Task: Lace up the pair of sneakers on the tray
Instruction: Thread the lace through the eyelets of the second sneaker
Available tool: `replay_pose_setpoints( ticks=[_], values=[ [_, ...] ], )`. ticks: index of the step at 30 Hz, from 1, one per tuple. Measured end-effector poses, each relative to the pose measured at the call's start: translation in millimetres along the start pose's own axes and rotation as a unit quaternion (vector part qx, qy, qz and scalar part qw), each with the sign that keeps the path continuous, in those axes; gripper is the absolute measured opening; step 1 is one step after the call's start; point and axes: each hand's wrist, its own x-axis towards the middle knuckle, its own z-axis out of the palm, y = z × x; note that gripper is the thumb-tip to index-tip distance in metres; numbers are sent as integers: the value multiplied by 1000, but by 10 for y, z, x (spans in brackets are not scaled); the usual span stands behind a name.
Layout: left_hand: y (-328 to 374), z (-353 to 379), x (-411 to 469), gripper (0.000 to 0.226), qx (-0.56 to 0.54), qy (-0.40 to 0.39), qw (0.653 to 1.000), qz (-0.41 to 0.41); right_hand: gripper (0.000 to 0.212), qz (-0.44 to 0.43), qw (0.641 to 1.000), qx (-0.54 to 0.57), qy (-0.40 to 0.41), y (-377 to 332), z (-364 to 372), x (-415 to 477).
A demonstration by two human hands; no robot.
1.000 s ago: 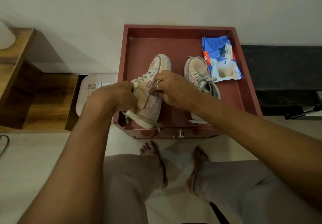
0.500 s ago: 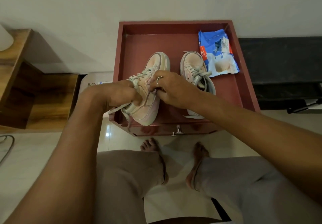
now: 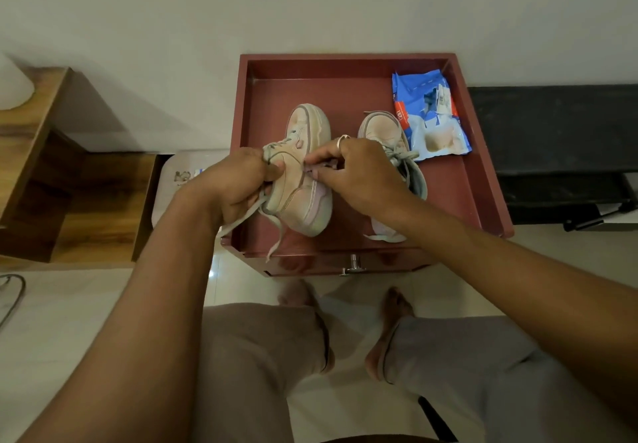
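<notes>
Over a red tray (image 3: pixel 345 58) beside the wall (image 3: pixel 138 28), left hand (image 3: pixel 234 185) and right hand (image 3: pixel 357 175) grip one sneaker (image 3: pixel 303 202).

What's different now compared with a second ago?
The held sneaker has been rolled onto its side, laces toward the left hand, which grips its laced top; the right hand pinches its upper edge. The loose lace ends now hang over the tray front. The other sneaker and blue packet lie unchanged.

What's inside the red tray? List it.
The red tray holds the left sneaker, gripped by the left hand and right hand, the right sneaker, half hidden behind that hand, and a blue packet.
</notes>
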Motion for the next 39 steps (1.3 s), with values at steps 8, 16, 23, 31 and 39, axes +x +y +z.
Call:
replay_pose_setpoints(
  ticks=[8,16,23,31,39],
  values=[
    [53,89,-54,23,-96,7,994,-46,20,-58,997,8,-44,-122,116,-234],
    [90,90,-42,26,-137,31,989,-45,21,-128,980,-149,40,-66,189,-193],
    [112,96,-27,21,-174,56,983,-32,23,-231,948,-207,69,-69,141,-130],
    [64,90,-17,23,-109,45,992,-36,17,-216,962,-166,8,11,172,-75],
    [73,166,-32,29,-128,22,991,-22,13,-147,983,-104,20,61,132,213]
  ],
)
